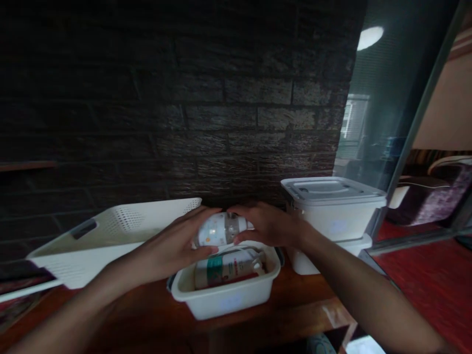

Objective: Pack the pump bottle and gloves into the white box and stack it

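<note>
A clear bottle with a pale printed label (pixel 216 230) lies tilted on its side over the back of a small white bin (pixel 228 301). Round its left end curl the fingers of my left hand (pixel 180 241), thumb towards me. My right hand (pixel 267 223) grips the same bottle near its right end, fingers on top and thumb below. Inside the bin, just under my hands, a white bottle with a green and red label (pixel 228 268) rests on its side. Whatever lies beneath it is hard to make out.
Left of the bin stands a larger white perforated basket (pixel 121 248). To the right are stacked white lidded boxes (pixel 334 196). All stand on a brown wooden table (pixel 295 314) against a dark brick wall (pixel 239 103). A glass panel (pixel 391 98) rises at the right.
</note>
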Motion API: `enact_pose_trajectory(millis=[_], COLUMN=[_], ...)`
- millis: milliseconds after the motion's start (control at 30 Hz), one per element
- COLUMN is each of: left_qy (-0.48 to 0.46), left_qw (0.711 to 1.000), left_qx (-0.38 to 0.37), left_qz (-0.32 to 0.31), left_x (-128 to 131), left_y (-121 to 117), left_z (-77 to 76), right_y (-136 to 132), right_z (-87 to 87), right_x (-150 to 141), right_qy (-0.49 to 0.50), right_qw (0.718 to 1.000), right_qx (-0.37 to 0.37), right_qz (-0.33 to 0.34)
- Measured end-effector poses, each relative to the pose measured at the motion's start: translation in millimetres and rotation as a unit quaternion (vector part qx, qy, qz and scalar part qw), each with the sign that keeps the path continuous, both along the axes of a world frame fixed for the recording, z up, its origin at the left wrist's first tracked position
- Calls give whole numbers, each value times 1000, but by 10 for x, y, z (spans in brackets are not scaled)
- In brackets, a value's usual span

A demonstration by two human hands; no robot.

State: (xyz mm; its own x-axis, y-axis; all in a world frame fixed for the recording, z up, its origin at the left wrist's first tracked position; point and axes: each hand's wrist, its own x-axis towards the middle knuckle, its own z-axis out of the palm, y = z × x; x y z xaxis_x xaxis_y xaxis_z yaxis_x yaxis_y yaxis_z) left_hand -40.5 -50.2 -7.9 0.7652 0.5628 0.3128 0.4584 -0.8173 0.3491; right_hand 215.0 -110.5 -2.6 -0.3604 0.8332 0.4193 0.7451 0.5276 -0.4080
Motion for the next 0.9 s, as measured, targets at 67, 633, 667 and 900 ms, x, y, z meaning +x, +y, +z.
enact_pose_trajectory(millis=[67,633,667,900], left_qy=[4,28,26,51], left_qw=[1000,999,998,989], left_qx=[24,-28,-44,-123], left_qz=[0,-19,-27,-58], left_x=[-38,-187,-188,-151], left_y=[-81,-234,-218,-53], left_z=[-21,-239,-267,-404], right_y=[-7,69,77,133], right_z=[-34,-387,-394,-471], right_x=[30,-7,-16,-44], right_qy=[-49,-105,-104,-105], right_qw=[998,985,983,975], right_qx=[-1,-78,-90,-135], right_qz=[36,110,122,146])
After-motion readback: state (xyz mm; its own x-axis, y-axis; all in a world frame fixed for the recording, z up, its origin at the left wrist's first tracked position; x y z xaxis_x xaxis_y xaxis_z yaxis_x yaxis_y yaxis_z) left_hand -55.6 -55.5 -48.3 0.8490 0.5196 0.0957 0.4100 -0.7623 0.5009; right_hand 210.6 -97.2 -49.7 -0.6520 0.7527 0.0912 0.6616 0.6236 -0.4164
